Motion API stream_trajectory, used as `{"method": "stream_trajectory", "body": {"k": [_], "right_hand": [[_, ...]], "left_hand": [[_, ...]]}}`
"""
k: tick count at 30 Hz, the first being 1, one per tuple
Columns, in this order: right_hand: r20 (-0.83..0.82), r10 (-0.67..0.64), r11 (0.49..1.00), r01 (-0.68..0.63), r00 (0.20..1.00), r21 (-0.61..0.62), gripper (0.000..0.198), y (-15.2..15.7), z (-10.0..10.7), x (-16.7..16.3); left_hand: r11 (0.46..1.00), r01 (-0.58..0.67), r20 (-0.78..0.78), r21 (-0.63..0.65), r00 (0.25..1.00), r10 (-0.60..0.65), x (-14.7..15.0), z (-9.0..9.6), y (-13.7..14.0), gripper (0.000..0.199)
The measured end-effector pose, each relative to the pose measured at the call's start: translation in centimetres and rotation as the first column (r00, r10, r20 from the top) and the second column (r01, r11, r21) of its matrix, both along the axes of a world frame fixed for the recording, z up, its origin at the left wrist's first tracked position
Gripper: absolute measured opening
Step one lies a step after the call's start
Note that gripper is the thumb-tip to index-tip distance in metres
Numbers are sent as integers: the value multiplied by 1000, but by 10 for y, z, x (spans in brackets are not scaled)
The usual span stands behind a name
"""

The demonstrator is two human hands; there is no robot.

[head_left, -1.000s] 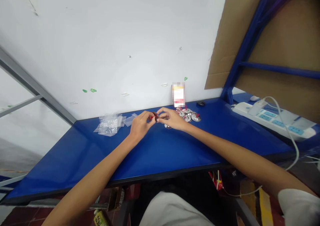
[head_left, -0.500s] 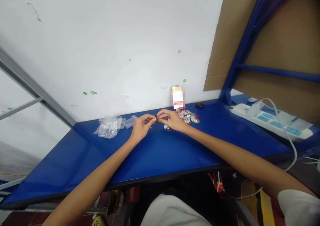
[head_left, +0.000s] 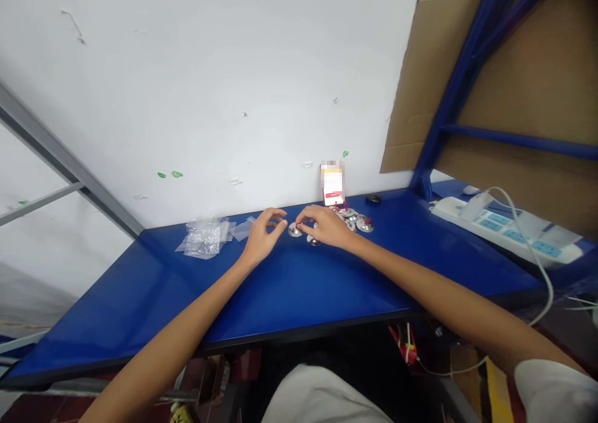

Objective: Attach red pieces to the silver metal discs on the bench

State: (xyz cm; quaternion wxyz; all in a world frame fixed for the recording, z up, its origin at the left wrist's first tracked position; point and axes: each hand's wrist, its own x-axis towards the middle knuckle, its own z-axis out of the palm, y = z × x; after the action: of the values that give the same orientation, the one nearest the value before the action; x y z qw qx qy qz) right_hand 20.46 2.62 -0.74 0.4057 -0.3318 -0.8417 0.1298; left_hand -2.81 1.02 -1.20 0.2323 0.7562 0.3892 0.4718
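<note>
A small silver finger cymbal, a domed metal disc with a bit of red cord, is at the fingertips of my right hand. Thumb and forefinger pinch it by the cord. Just to its left, my left hand has thumb and fingers apart with nothing between them. Another cymbal lies under my right hand, partly covered by it. Beyond that hand is a pile of several more cymbals with red cords.
Clear plastic bags are heaped at the left of the blue table. A lit phone leans on the white wall behind the pile. A black round object lies near the wall. At the right is a power strip with a white cable.
My left hand has let go and drawn a little to the left, its fingers parting. The cymbal, between both hands before, is now lower and held by my right hand alone.
</note>
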Motion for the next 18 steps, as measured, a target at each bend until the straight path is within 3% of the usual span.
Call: {"method": "stream_trajectory", "body": {"k": [2,4,8,13,16,18], "right_hand": [[-7,12,999,-13,1000,-38,12,1,2,2],[-19,39,993,-41,999,-110,11,2,3,4],[15,102,978,-97,995,-184,9,4,0,6],[46,145,980,-137,988,-142,10,3,1,5],[-34,40,996,-43,999,-84,13,16,9,19],[-125,-110,994,106,986,-36,15,38,17,40]], "left_hand": [[993,11,-142,114,990,5,3,1,-3,24],[987,54,-245,149,969,-16,6,-1,-5,20],[990,96,-322,103,945,-58,6,-8,-1,15],[994,73,-340,76,940,-43,1,-16,5,19],[998,35,-335,56,942,-14,1,-21,6,22],[1000,12,-334,23,943,-4,2,-24,8,21]]}}
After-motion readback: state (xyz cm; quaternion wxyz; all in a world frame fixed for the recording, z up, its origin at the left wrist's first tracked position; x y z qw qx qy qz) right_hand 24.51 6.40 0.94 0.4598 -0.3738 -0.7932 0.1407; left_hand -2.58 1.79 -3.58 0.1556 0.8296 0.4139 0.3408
